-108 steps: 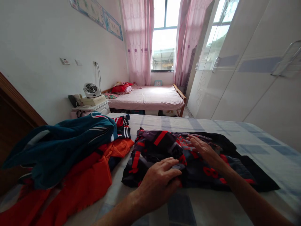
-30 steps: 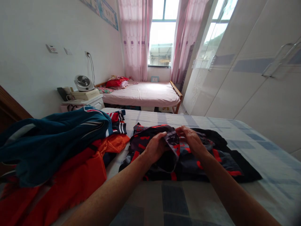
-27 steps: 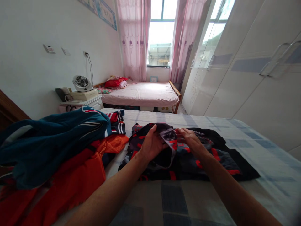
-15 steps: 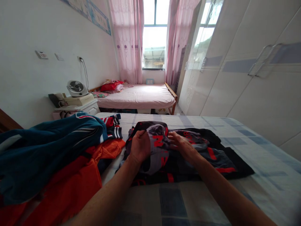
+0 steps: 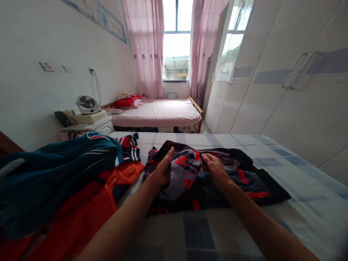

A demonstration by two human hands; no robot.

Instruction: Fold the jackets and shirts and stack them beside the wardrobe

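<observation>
A grey and black garment with red lettering (image 5: 181, 177) lies bunched on the bed in front of me, its near part raised in a fold. My left hand (image 5: 163, 169) grips the left side of that fold, thumb uppermost and the other fingers mostly hidden by cloth. At the fold's right edge, my right hand (image 5: 214, 167) pinches the fabric between thumb and fingers. Dark cloth with red stripes (image 5: 244, 177) spreads flat beneath and to the right of my right hand.
To the left lie a teal jacket (image 5: 62, 163) and orange clothing (image 5: 98, 203) in a heap. The checked bedsheet (image 5: 304, 192) extends rightward. Beyond are a pink-covered bed (image 5: 160, 112), a fan (image 5: 87, 104) on a bedside cabinet, and white wardrobes (image 5: 272, 105).
My right hand has closed from spread fingers to a pinch on the garment's edge. The raised fold has flattened and shifted slightly right, and my left hand has turned thumb upward.
</observation>
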